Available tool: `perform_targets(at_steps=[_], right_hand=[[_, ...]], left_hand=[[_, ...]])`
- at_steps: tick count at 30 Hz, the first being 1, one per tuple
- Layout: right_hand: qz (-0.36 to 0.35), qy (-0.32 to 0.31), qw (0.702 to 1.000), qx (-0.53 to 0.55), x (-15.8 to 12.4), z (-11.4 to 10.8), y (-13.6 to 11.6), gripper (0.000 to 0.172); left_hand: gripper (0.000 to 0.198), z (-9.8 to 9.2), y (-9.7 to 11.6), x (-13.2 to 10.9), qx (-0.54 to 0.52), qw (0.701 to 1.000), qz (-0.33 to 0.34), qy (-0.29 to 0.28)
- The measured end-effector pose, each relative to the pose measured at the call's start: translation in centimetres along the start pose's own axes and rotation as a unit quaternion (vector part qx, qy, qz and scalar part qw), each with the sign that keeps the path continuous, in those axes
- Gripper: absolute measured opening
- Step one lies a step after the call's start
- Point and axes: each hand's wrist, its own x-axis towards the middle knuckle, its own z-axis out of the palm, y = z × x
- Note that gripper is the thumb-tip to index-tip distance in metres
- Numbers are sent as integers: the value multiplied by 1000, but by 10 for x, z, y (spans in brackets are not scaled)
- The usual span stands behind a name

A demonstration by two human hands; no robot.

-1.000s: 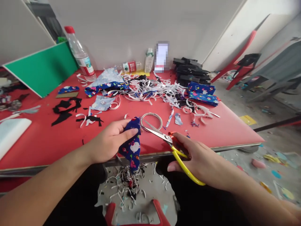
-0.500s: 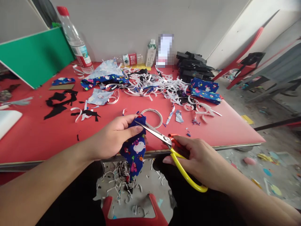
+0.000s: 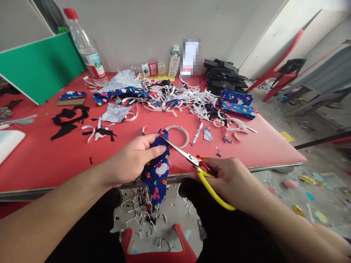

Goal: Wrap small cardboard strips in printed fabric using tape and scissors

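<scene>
My left hand [image 3: 131, 159] pinches a piece of blue printed fabric [image 3: 157, 171] that hangs down over the front edge of the red table [image 3: 41, 160]. Thumb and fingers are closed on its upper part. My right hand [image 3: 231, 179] grips yellow-handled scissors [image 3: 197, 166], fingers through the loops. The steel blades point left and up, and their tips meet the top edge of the fabric, just right of my left fingertips.
White and black paper trimmings [image 3: 178, 98] litter the table's middle and back. More blue fabric pieces [image 3: 237, 104], a black stack [image 3: 223, 75], a tape ring [image 3: 178, 133], bottles [image 3: 85, 47] and a green board [image 3: 41, 65] stand around. Scraps cover the floor [image 3: 145, 215] between my knees; a red chair [image 3: 282, 69] is at right.
The scissors have closed in on the fabric's top edge, the blades narrowing. My right hand shifted slightly left and up. My left hand keeps its pinch on the fabric.
</scene>
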Motion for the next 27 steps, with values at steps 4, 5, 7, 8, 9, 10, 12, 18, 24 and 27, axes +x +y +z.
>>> perform_targets(at_steps=[4, 5, 7, 8, 9, 10, 12, 18, 24, 27], right_hand=[[46, 30, 997, 45, 2, -4, 0, 58], [46, 44, 998, 27, 2, -6, 0, 56], [40, 59, 997, -24, 3, -7, 0, 53], [38, 60, 997, -42, 4, -8, 0, 51], [38, 59, 996, -51, 4, -9, 0, 50], [41, 59, 996, -51, 4, -9, 0, 50], [47, 64, 996, -36, 5, -11, -2, 51], [81, 116, 983, -119, 6, -14, 6, 48], [2, 250, 930, -270, 4, -30, 22, 51], [101, 215, 938, -251, 5, -40, 18, 52]], left_hand=[[20, 0, 1, -1, -6, 1000, 9, 7], [21, 0, 0, -1, -18, 1000, 9, 17], [21, 1, 0, -1, -53, 998, 11, 41], [22, 1, -1, 0, -70, 996, 17, 54], [24, 1, -1, 1, -82, 994, 26, 66], [25, 1, -2, 3, -87, 992, 40, 77], [28, 1, -2, 5, -77, 988, 70, 112], [20, 1, 1, 5, -71, 974, 79, 199], [30, 3, 3, 6, -70, 986, 85, 126], [26, 5, 4, 6, -67, 976, 77, 193]])
